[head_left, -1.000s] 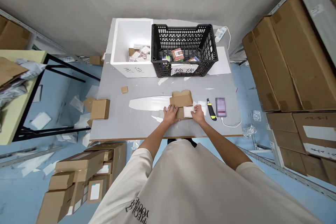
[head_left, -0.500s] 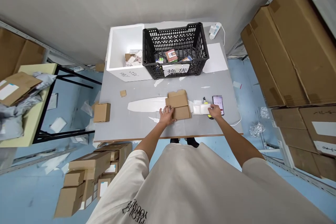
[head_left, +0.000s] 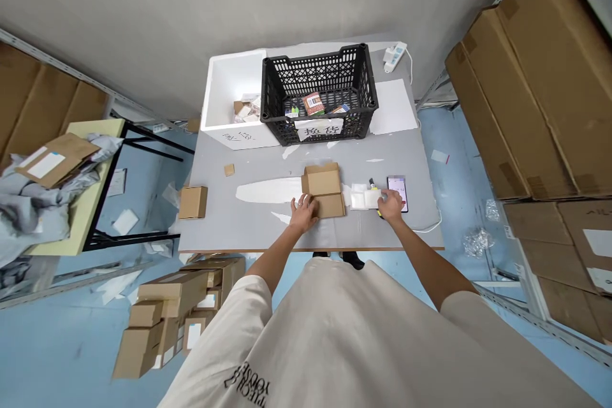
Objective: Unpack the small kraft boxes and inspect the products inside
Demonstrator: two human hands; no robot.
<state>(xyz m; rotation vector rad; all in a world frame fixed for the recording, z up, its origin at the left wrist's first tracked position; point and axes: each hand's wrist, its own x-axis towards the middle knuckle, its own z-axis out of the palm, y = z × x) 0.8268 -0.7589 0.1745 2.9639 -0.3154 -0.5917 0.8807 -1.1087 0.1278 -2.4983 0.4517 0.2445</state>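
A person's left hand (head_left: 303, 213) lay with fingers spread on the left side of an open box (head_left: 323, 182) — pressing, not clasping — near the table's (head_left: 239, 229) front edge, just right of its middle. Beside it lay a white pad (head_left: 358, 197), and next to that a second pad (head_left: 373, 199), its right end apparently pinched between the thumb and fingers of the right hand (head_left: 391, 205). The work called for a light pinch and a low, level wrist, the left palm steadying the cardboard; a careless reach risked brushing the knife (head_left: 371, 183), partly hidden behind the pad and fingers, or the phone (head_left: 402, 184) under the right fingers.

Across the surface, a closed carton (head_left: 193, 203) sat by the left edge and a small brown piece (head_left: 229, 169) nearer the middle. A white bin (head_left: 253, 137) filled the back left corner, touching a black crate (head_left: 319, 122) of small packs along the back edge; a power strip (head_left: 394, 57) lay at the back right corner. In the room, parcels covered a yellow side table (head_left: 102, 185) at left — big cartons (head_left: 540, 83) lined the right.
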